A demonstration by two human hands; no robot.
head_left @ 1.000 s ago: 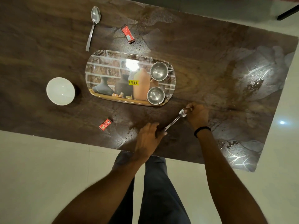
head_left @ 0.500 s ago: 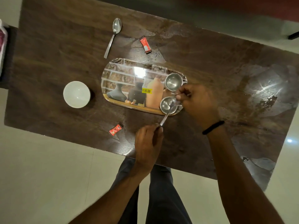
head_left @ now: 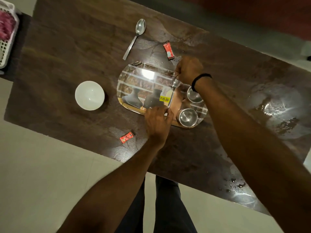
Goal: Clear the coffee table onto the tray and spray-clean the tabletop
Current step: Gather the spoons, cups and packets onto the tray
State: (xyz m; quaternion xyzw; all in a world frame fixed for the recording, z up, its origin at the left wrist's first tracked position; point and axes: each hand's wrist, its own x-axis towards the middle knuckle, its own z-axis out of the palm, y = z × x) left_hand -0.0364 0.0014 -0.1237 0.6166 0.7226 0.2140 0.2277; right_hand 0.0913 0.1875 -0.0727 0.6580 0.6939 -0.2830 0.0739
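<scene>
Left grip (head_left: 158, 122): fingertips pinched on the handle end of a steel spoon (head_left: 172, 95). Right grip (head_left: 188, 69): fingers curled round the bowl end of the same spoon; a black wristband (head_left: 201, 79) sits on that wrist. The spoon is held between both grips over the right half of the tray (head_left: 133, 78). Whether it touches the tray surface cannot be told.

Tray: oblong, glossy and printed, lying on the dark wooden worktop (head_left: 67, 56). A yellow price sticker (head_left: 164, 99) sits just left of the spoon. Two steel cups stand at the tray's right end: the far cup (head_left: 193, 96), partly covered by the right wrist, and the near cup (head_left: 187, 117), just beside the left grip.

On the worktop, off the tray:
- a second spoon (head_left: 135, 37) beyond the tray's far edge
- a far red sachet (head_left: 168, 50) near the right grip
- a near red sachet (head_left: 126, 137) by the front edge, left of the left forearm
- a white bowl (head_left: 89, 95) left of the tray, apart from it

Wet patches (head_left: 277, 113) mark the worktop's right end. A white basket (head_left: 7, 41) shows at the far left of the view.
</scene>
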